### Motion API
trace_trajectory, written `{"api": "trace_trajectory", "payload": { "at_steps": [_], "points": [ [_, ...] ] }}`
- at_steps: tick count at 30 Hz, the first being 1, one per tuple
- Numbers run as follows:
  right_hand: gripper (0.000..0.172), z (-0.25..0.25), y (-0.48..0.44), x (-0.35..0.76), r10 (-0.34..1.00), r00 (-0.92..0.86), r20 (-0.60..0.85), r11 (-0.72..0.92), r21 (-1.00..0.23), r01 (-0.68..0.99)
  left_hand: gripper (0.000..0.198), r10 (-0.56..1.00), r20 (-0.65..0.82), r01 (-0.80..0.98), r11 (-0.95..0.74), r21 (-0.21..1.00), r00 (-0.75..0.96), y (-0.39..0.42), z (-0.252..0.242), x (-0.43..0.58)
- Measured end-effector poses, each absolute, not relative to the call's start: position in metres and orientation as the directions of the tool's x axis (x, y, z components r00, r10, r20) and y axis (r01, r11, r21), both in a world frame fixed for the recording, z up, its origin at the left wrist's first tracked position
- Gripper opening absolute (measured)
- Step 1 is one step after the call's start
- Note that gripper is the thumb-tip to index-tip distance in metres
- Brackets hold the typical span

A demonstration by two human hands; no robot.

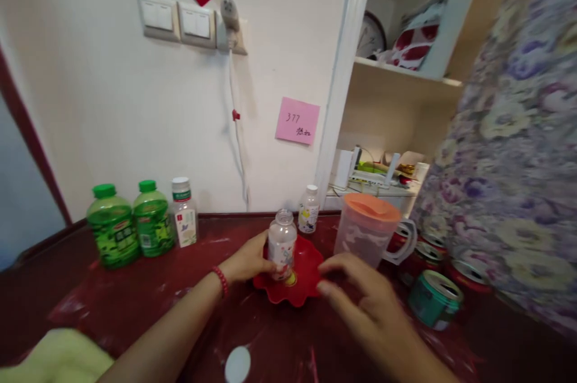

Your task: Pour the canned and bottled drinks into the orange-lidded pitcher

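My left hand (pixel 249 261), with a red bead bracelet at the wrist, grips an uncapped clear plastic bottle (pixel 283 248) with a printed label. The bottle stands upright over the red scalloped plate (pixel 311 278). To the right of the plate, my right hand (pixel 367 299) is held with thumb and forefinger apart and nothing between them. Just behind that hand is a clear pitcher (pixel 360 235) with an orange lid. A round white cap (pixel 237 365) lies on the table near the front edge of the view.
Two green bottles (pixel 112 226) and a white-capped bottle (pixel 184 214) stand at the back left. A small capped bottle (pixel 309 210) is behind the plate. Several drink cans (pixel 435 299) sit at right beside a floral curtain (pixel 509 130). A pale yellow cloth (pixel 58 359) lies front left.
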State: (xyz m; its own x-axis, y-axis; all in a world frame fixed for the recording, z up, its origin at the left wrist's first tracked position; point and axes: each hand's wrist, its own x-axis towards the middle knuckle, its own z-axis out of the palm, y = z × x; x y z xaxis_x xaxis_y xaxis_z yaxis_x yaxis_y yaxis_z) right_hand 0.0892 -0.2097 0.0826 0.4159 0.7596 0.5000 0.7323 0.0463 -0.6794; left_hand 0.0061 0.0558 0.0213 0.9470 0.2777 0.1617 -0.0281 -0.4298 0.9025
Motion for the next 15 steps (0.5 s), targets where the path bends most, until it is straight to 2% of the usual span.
{"api": "trace_trajectory", "payload": {
  "at_steps": [1, 3, 5, 7, 9, 10, 11, 15],
  "points": [
    [0.016, 0.084, -0.199, 0.078, 0.876, 0.297, 0.379, 0.025, -0.652, 0.757, 0.074, 0.274, 0.156, -0.028, -0.419, 0.908, 0.949, 0.056, 0.021, 0.006],
    [0.026, 0.083, -0.176, 0.056, 0.988, 0.092, 0.123, -0.011, -0.544, 0.839, 0.073, 0.272, 0.149, -0.031, -0.395, 0.918, 0.951, 0.056, 0.019, 0.006],
    [0.036, 0.078, -0.152, 0.037, 0.994, -0.038, -0.098, -0.001, -0.365, 0.931, 0.073, 0.288, 0.149, -0.028, -0.384, 0.923, 0.946, 0.056, 0.018, 0.006],
    [0.043, 0.069, -0.131, 0.02, 0.969, -0.092, -0.231, 0.052, -0.174, 0.983, 0.074, 0.296, 0.156, -0.032, -0.386, 0.922, 0.942, 0.056, 0.017, 0.005],
    [0.033, 0.054, -0.113, 0.005, 0.952, -0.103, -0.287, 0.088, -0.064, 0.994, 0.074, 0.287, 0.168, -0.048, -0.384, 0.922, 0.943, 0.056, 0.015, 0.004],
    [0.028, 0.044, -0.106, 0.0, 0.952, -0.094, -0.291, 0.084, -0.046, 0.995, 0.074, 0.284, 0.174, -0.054, -0.385, 0.922, 0.943, 0.056, 0.014, 0.004],
    [0.026, 0.032, -0.101, -0.004, 0.956, -0.083, -0.281, 0.071, -0.051, 0.996, 0.074, 0.288, 0.179, -0.055, -0.39, 0.919, 0.941, 0.057, 0.013, 0.003],
    [0.019, -0.014, -0.091, -0.003, 0.991, 0.099, -0.088, -0.113, -0.165, 0.98, 0.075, 0.321, 0.187, -0.028, -0.441, 0.897, 0.928, 0.057, 0.014, 0.002]
  ]
}}
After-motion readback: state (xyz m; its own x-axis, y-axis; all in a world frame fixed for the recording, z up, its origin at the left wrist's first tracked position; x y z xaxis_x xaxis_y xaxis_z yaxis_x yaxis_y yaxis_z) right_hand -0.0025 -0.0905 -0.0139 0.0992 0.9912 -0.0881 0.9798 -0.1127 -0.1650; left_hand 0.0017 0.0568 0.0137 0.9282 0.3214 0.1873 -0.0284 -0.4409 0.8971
